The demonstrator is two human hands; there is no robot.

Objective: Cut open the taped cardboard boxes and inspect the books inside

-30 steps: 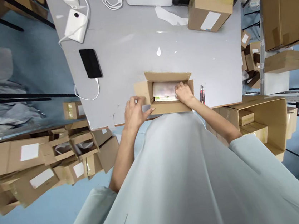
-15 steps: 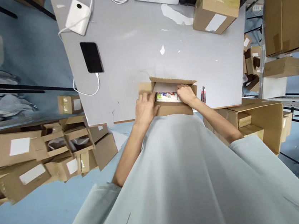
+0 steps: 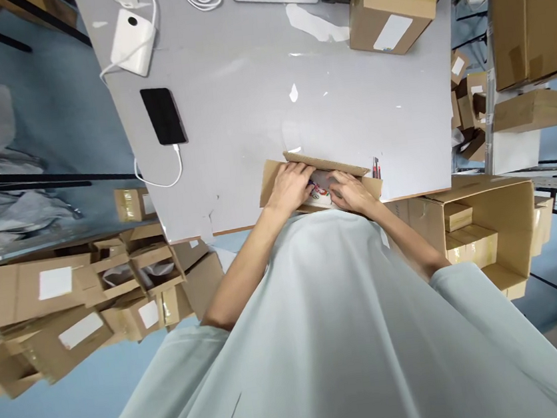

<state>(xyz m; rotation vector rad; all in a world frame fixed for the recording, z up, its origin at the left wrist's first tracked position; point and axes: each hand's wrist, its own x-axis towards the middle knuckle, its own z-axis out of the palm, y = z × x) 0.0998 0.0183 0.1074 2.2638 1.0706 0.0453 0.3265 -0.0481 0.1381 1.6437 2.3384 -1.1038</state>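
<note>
As the head view shows, the left hand (image 3: 292,186) and right hand (image 3: 350,191) curl over a printed item (image 3: 320,195) inside the open carton (image 3: 270,180); whether they grip it, I cannot tell. Even, gentle pressure should keep it level.

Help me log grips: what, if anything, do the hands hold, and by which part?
The left hand and right hand flank the printed item in the open cardboard box; whether either grips it cannot be told.
</note>
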